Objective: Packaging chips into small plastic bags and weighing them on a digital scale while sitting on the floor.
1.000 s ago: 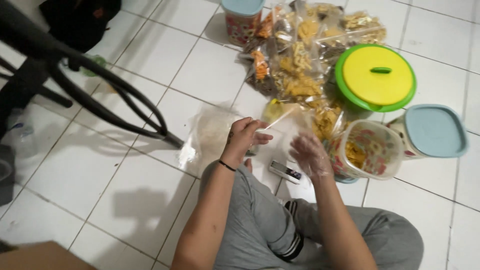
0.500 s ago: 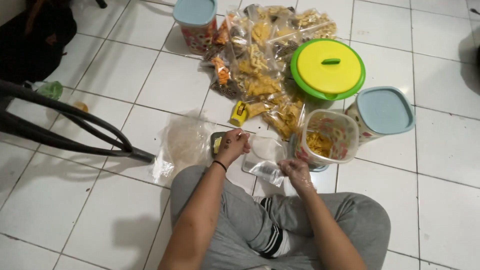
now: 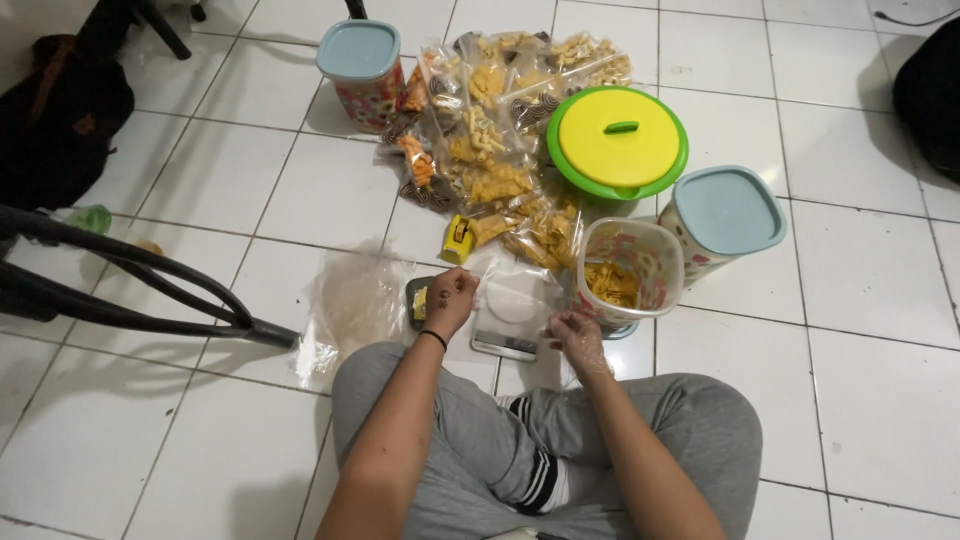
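Observation:
I sit cross-legged on a white tiled floor. My left hand (image 3: pixel 452 298), with a black band at the wrist, is curled at the left edge of a clear plastic bag (image 3: pixel 515 292). The bag lies over a small kitchen scale (image 3: pixel 505 335). My right hand (image 3: pixel 574 335), in a thin clear glove, pinches the bag's right lower corner beside the scale. An open clear tub (image 3: pixel 630 272) with yellow snacks inside stands just right of the bag.
Several bags of snacks (image 3: pixel 490 150) lie beyond, with a yellow-lidded green bowl (image 3: pixel 620 140) and two blue-lidded tubs (image 3: pixel 725 215) (image 3: pixel 360 60). A pile of empty clear bags (image 3: pixel 350 300), a small dark tray (image 3: pixel 418 300) and a yellow dispenser (image 3: pixel 458 238) lie near my left hand. Black chair legs (image 3: pixel 130 280) cross the left.
The view has shifted, so everything sits lower and more centred. My hands have drawn slightly apart and the clear bag now lies spread over the scale.

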